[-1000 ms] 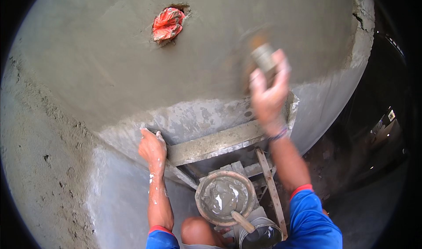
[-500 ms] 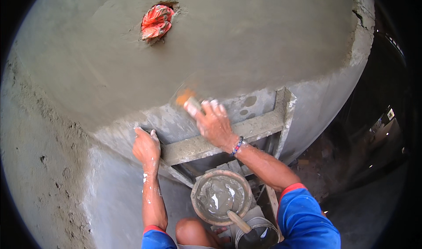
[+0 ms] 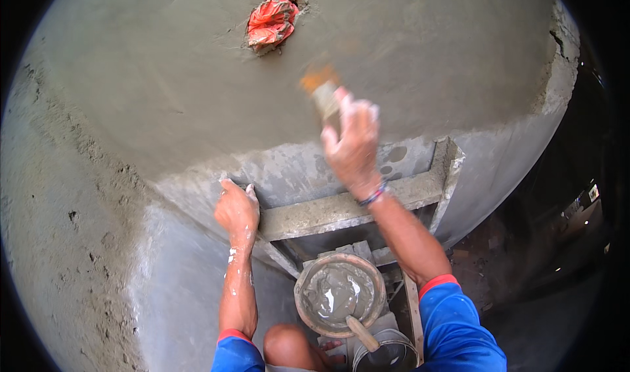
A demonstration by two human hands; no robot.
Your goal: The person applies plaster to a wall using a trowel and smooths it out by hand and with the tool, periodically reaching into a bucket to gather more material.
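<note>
A grey wall rises at the left, rough and pitted above, smooth and paler below. To the right lies a dark space with a few small bright patches.

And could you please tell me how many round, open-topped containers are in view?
2: a basin of wet mortar at lower centre, and a bucket at its lower right, partly cut off. Others may be hidden.

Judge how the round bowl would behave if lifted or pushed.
The bowl would probably feel heavy, since thick grey mix spreads across its inside. The glossy, wet-looking mix may shift if tilted. The wooden handle jutting outward could swing if bumped.
</note>
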